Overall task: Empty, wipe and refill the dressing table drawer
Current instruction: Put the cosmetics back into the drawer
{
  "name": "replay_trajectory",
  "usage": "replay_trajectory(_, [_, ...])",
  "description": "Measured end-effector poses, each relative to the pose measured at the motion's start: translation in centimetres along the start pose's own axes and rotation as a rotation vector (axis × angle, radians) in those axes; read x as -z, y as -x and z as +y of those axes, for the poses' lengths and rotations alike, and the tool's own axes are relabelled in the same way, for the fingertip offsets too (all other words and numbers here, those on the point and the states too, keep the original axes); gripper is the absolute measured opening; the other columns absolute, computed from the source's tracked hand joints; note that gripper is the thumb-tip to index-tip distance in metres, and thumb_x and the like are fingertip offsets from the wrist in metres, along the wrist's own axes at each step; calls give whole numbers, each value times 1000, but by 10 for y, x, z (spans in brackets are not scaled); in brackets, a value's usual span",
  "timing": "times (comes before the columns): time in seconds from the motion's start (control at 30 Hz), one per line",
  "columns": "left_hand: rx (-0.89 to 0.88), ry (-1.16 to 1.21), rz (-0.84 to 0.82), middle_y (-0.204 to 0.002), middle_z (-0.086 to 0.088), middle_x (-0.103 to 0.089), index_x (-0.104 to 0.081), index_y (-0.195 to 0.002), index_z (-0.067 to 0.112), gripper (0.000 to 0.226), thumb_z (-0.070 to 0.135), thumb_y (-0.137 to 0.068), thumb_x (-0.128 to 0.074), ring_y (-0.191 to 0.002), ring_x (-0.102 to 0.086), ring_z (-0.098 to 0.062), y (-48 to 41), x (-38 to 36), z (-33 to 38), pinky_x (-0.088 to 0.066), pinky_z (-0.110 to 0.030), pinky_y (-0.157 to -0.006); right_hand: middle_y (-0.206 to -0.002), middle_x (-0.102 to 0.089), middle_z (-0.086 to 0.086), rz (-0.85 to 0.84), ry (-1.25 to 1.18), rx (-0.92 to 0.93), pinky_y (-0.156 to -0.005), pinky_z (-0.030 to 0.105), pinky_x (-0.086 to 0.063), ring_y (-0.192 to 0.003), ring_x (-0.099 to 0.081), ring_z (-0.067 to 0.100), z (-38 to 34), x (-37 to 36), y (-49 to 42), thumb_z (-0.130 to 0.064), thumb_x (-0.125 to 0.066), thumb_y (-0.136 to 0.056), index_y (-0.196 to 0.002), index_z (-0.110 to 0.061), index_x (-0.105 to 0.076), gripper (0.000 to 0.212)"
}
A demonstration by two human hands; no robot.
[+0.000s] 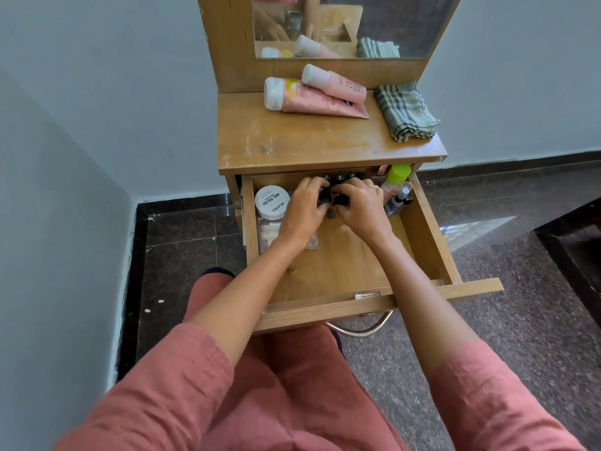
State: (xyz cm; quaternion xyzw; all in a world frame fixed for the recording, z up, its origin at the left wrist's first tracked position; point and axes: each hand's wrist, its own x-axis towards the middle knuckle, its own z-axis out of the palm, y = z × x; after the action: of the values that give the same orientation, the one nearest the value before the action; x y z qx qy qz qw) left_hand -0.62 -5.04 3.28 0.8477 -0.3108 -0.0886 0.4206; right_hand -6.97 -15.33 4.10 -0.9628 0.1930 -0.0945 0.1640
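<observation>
Drawer (426,229) — where is it?
Pulled open, counter (309,138) just above it.
And the hands?
Inside it, at the back — left hand (304,209) and right hand (362,208) each grip small black-capped bottles (325,199).

Bright, soft daylight all over. Pale glare in a patch on the shiny dark floor (478,229) at the right. Only faint, soft shadows inside the drawer (341,265). Dull and cloudy in the mirror (390,24), with smeary reflections. Sharp in the middle, a little fuzzy at the left hand (304,206) and right hand (361,206), both curled round the black-capped bottles (339,177). Bent at the edges, with leaning walls (81,125) and big, soft-looking sleeves (156,385) at the bottom.
</observation>
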Motion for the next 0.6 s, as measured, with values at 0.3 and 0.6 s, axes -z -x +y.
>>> replay_trajectory(0.3, [-131,83,120,-108,-9,-61,-60,-109,4,25,1,-84,-59,-99,-59,-18,-8,21,14,-51,-31,-88,-108,-64,9,83,-152,2,-91,32,-39,-105,-51,26,-7,27,-13,-13,-63,-82,-109,-7,-65,28])
replay_trajectory(0.6, [-250,35,255,-101,-8,-63,-62,-104,6,19,1,-87,-54,-90,-57,-9,-28,51,27,-47,-17,-80,-94,-67,10,212,-324,29,-78,26,-50,-81,-58,15,-24,57,-42,-7,-62,-83,-95,-4,-67,14])
